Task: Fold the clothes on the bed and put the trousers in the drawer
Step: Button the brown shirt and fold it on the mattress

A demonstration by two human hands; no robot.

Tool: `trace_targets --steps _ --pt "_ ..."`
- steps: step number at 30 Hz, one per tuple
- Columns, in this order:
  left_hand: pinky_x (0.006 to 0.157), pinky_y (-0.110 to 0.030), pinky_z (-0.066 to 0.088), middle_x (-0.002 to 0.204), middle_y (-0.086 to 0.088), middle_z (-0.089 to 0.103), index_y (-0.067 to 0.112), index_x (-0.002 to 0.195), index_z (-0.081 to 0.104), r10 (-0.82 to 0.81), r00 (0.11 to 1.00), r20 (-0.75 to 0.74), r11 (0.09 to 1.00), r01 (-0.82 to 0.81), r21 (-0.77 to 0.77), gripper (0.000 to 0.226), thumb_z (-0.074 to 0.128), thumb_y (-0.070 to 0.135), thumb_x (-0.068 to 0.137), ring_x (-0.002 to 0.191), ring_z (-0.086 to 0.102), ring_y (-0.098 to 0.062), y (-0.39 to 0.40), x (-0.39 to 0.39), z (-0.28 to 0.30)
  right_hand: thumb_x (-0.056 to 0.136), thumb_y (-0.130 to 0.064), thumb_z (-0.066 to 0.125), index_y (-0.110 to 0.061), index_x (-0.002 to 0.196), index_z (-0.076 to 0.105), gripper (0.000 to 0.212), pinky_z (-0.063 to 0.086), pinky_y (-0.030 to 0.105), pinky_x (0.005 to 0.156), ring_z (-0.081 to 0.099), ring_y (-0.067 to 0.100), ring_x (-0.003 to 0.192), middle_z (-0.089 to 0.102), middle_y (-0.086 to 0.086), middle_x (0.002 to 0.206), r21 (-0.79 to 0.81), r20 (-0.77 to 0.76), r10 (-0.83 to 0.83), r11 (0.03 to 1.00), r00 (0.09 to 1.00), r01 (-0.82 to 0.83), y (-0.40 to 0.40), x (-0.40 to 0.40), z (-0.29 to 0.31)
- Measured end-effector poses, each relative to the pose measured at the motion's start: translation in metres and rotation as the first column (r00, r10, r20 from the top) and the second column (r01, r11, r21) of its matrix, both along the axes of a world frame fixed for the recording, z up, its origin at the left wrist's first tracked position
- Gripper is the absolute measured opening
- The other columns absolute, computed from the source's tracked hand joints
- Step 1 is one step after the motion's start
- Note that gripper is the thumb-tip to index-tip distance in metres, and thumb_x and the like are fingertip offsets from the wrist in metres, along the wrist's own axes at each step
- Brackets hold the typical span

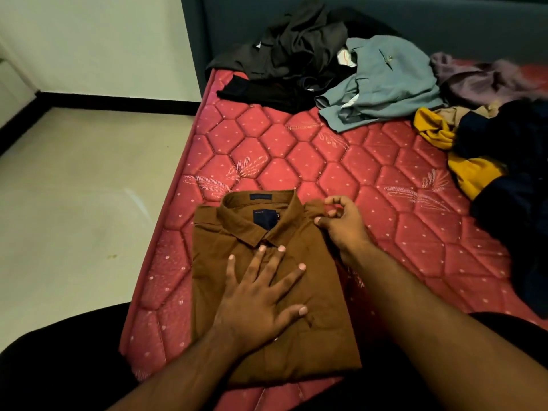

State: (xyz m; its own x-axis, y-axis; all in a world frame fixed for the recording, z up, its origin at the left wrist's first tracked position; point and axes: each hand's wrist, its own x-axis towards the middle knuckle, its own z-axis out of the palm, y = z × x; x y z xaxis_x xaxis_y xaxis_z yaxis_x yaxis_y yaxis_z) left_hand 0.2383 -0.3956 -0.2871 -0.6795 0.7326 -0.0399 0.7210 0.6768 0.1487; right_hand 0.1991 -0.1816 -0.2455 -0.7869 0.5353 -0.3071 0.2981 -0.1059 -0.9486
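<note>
Shirt: your folded brown shirt [267, 280] lies collar-up on the near left corner of the bed [355, 179], its left edge close along the mattress edge.
Left hand: your left hand [261, 301] rests flat on the shirt front, fingers [275, 262] straight and spread apart, holding nothing.
Right hand: your right hand [341, 223] sits at the shirt's upper right shoulder, thumb and fingertips curled and pinching the fabric edge there.
Open room: bare red quilted mattress stretches beyond the collar and to the right of the shirt, between it and the piles.
Far piles: dark clothes [290, 54] heap at the far left by the headboard [444, 22]; a grey-blue garment [382, 81] lies just beside them, touching.
Right edge: a mauve garment [486, 78], a yellow piece [471, 173] and navy clothes [516, 185] crowd the right side, well apart from the shirt.
Trousers: you cannot tell which of the crumpled pieces are trousers.
Floor: pale floor [89, 188] runs along the bed's left edge.
</note>
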Motion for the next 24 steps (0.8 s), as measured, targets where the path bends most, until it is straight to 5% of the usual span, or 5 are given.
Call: trace_targets --steps 9,13,16,19,24 --pt "0.108 -0.067 0.009 0.161 0.003 0.025 0.051 0.148 0.024 0.019 1.000 -0.011 0.999 -0.020 -0.040 0.066 0.018 0.079 0.090 0.148 0.023 -0.027 -0.001 -0.001 -0.002 0.079 -0.035 0.075 -0.024 0.099 0.055 0.031 0.055 0.040 0.079 0.066 0.022 0.087 0.068 0.005 0.100 0.195 0.154 -0.045 0.981 0.987 0.014 -0.015 0.030 -0.031" --pt "0.111 -0.066 0.005 0.163 0.007 0.015 0.053 0.150 0.013 0.043 0.999 0.009 0.999 -0.043 -0.004 0.067 0.013 0.080 0.089 0.150 0.016 -0.023 -0.001 0.000 -0.002 0.096 -0.048 0.048 -0.021 0.130 0.045 0.044 0.047 0.039 0.077 0.060 0.033 0.103 0.052 0.007 0.125 0.732 0.329 -0.102 0.655 0.939 -0.185 -0.032 0.043 -0.038" --pt "0.111 -0.062 -0.014 0.160 0.017 -0.013 0.057 0.146 -0.011 0.257 0.963 0.084 0.964 -0.262 0.052 0.069 -0.002 0.083 0.083 0.149 -0.011 -0.013 -0.015 -0.009 -0.002 0.100 -0.051 0.033 -0.019 0.132 0.045 0.047 0.043 0.035 0.071 0.061 0.031 0.101 0.048 0.008 0.126 0.812 0.401 -0.151 0.515 0.903 -0.275 -0.037 0.048 -0.035" --pt "0.111 -0.066 -0.003 0.162 0.010 -0.014 0.053 0.149 -0.007 0.599 0.771 0.217 0.772 -0.628 0.102 0.068 0.006 0.080 0.087 0.150 -0.007 -0.021 -0.037 -0.028 0.006 0.101 -0.050 0.029 -0.016 0.127 0.048 0.047 0.039 0.034 0.070 0.061 0.031 0.100 0.052 0.010 0.122 0.782 0.445 -0.154 0.548 0.882 -0.298 -0.038 0.045 -0.030" --pt "0.105 -0.050 0.041 0.138 -0.015 0.053 0.021 0.143 0.045 0.669 0.487 0.561 0.447 -0.867 0.219 0.068 0.050 0.063 0.089 0.124 0.051 -0.036 -0.053 -0.069 0.027 0.099 -0.047 0.041 -0.015 0.109 0.058 0.038 0.049 0.040 0.085 0.059 0.031 0.096 0.062 0.009 0.106 0.488 0.396 -0.138 0.869 0.908 -0.081 -0.034 0.027 -0.024"
